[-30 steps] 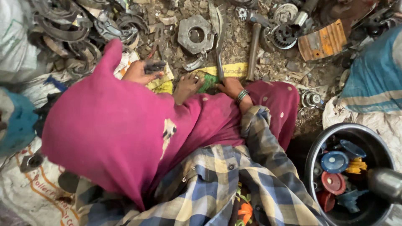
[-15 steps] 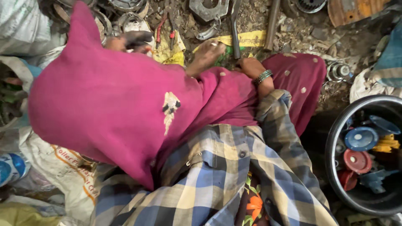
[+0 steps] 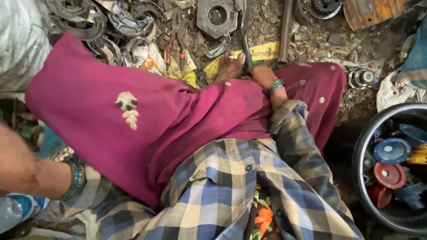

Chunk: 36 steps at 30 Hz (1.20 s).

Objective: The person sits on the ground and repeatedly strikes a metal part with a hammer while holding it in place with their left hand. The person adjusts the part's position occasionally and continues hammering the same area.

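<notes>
Your right hand [image 3: 260, 74] grips a long, dull grey metal bar [image 3: 245, 33] lying on the littered ground beside your foot [image 3: 230, 66]. Your left hand is cut off at the frame edge; its grip can't be told.

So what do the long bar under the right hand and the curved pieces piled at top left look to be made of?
The long bar under the right hand looks like steel: dark grey, dull, grimy, with no shine. The curved pieces also seem metal, likely steel or cast iron: grey with worn, brighter edges and rusty-brown patches. Dirt leaves the exact alloy open.
</notes>
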### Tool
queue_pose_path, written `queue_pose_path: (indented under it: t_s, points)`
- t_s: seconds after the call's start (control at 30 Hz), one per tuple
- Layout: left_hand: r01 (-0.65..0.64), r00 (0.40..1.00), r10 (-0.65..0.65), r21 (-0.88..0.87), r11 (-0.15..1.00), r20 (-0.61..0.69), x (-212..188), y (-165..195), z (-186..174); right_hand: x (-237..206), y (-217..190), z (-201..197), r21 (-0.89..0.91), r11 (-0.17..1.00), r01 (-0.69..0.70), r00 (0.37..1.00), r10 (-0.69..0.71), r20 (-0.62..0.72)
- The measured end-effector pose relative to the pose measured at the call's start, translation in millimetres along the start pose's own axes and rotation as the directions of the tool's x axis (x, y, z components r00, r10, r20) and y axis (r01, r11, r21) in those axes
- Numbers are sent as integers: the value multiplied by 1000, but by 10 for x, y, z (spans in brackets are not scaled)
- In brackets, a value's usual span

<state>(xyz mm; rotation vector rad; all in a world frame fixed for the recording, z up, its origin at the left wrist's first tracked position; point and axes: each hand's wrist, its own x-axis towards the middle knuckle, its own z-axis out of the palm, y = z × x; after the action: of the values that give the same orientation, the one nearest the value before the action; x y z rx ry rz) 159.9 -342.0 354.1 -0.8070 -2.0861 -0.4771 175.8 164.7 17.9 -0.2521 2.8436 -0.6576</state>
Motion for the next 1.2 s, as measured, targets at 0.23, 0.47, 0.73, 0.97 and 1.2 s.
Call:
queue_pose_path:
  t_s: [0.23, 0.47, 0.73, 0.97, 1.2]
  points:
    - [-318, 606, 455, -325, 891, 653, 933, 563, 553, 15, -73, -45, 99, 991, -92, 994, 98, -56]
    - [-25, 412, 553, -598, 801, 724, 1344, 993, 1941, 31, -57, 0, 132, 982, -134, 985, 147, -94]
    - [171, 634, 225, -419, 892, 740, 305, 1213, 4070, -73, -84, -14, 186, 972, -143, 969, 176, -172]
    - [307, 541, 35, -236, 922, 840, -808, 1041, 4651, 35, -62, -134, 180, 947, -264, 919, 304, -250]
    - [429, 531, -28, -240, 871, 847, -879, 1135, 4819, 367, 78, -160, 37, 944, -327, 914, 326, -239]
